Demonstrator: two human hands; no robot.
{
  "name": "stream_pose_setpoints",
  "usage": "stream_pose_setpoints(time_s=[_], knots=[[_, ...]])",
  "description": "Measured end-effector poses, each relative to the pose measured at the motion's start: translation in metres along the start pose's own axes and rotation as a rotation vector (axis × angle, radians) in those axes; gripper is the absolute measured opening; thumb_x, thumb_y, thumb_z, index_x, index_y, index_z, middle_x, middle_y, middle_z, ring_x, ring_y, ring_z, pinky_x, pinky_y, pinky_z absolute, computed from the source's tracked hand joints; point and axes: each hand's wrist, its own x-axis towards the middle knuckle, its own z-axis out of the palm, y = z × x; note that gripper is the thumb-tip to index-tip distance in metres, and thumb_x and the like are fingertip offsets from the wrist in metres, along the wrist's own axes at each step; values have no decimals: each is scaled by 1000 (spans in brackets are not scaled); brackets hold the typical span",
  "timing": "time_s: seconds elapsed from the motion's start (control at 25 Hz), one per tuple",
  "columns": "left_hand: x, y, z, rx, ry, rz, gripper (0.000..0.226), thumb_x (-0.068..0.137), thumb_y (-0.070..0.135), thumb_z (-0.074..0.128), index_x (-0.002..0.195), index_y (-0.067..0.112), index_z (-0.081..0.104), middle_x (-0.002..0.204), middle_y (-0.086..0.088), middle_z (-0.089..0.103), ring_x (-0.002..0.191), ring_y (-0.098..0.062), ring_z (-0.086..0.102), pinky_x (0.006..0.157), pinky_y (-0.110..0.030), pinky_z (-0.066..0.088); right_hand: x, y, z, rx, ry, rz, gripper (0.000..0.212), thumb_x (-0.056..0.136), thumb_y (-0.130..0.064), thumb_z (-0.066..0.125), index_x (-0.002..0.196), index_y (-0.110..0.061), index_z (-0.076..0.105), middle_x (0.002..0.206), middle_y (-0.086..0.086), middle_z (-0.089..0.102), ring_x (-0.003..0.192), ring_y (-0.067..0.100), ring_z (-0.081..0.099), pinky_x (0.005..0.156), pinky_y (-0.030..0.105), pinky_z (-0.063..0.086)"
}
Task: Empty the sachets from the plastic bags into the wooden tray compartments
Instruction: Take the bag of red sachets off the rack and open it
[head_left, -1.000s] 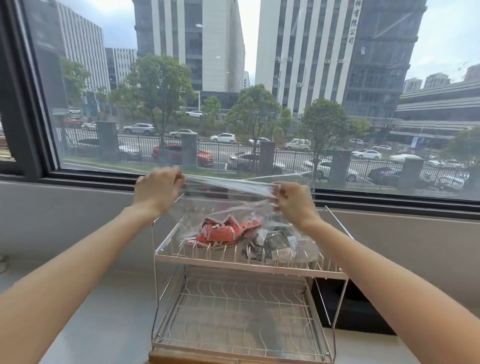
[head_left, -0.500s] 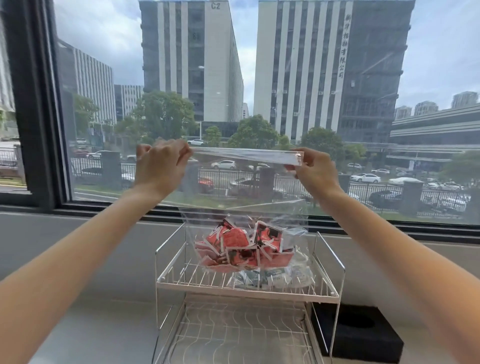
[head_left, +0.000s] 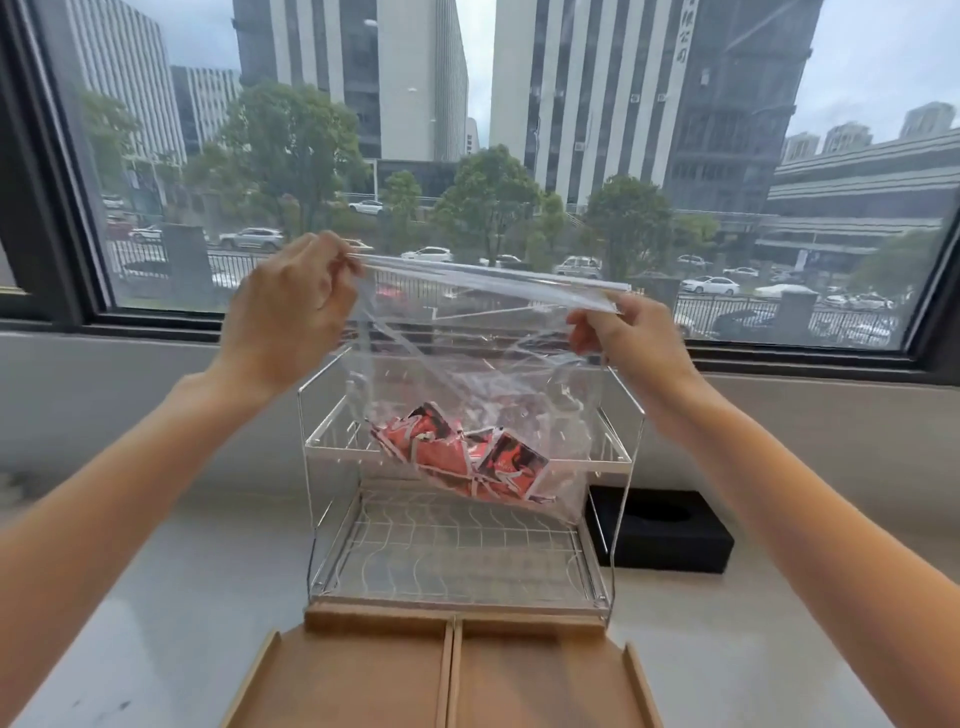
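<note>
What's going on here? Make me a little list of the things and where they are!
left hand: pinching the bag's top left corner
right hand: pinching the bag's top right corner
plastic bag: held up in front of the wire rack
red sachets: piled in the bag's bottom
wire rack: behind the tray
wooden tray: nearest, both visible compartments empty
black box: right of rack

The plastic bag (head_left: 467, 364) is clear and colourless; the sachets (head_left: 462, 457) inside it are red-orange with black patches and white edges; the wire rack (head_left: 462, 545) is silver-white, with wavy lines in its lower grid; at 6 o'clock the wooden tray (head_left: 452, 675) is light brown; at 4 o'clock the box (head_left: 670, 535) is plain black.
</note>
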Motion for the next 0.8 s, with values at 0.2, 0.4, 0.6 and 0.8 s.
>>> stream_pose_setpoints(time_s=[0.2,0.4,0.6,0.8], knots=[[-17,5,-3,-9,-66,6,19,87,13,43,96,7,59,88,-15,65,71,-31,60,67,-41,48,-13,9,-3,-41,-3,-11,28,87,-10,45,65,-21,58,62,-4,59,44,-7,52,47,4,36],[-65,12,-2,-177,-249,-174,11,85,12,55,95,9,60,79,-2,61,67,-22,55,61,-24,42,-52,38,-4,-85,-50,78,31,87,-6,42,67,-21,60,66,-2,59,53,0,54,52,8,40],[-149,21,20,-305,-498,-353,5,81,16,62,84,20,61,73,5,62,62,-1,56,65,-15,42,-115,105,1,-175,-118,281,27,81,-1,48,74,-24,60,71,2,64,59,5,61,69,26,50],[-192,25,30,-406,-600,-565,6,80,27,63,85,24,60,81,10,63,72,10,55,66,0,35,-153,147,1,-200,-202,429,20,83,-7,56,81,-27,56,92,22,67,76,15,62,83,45,48]])
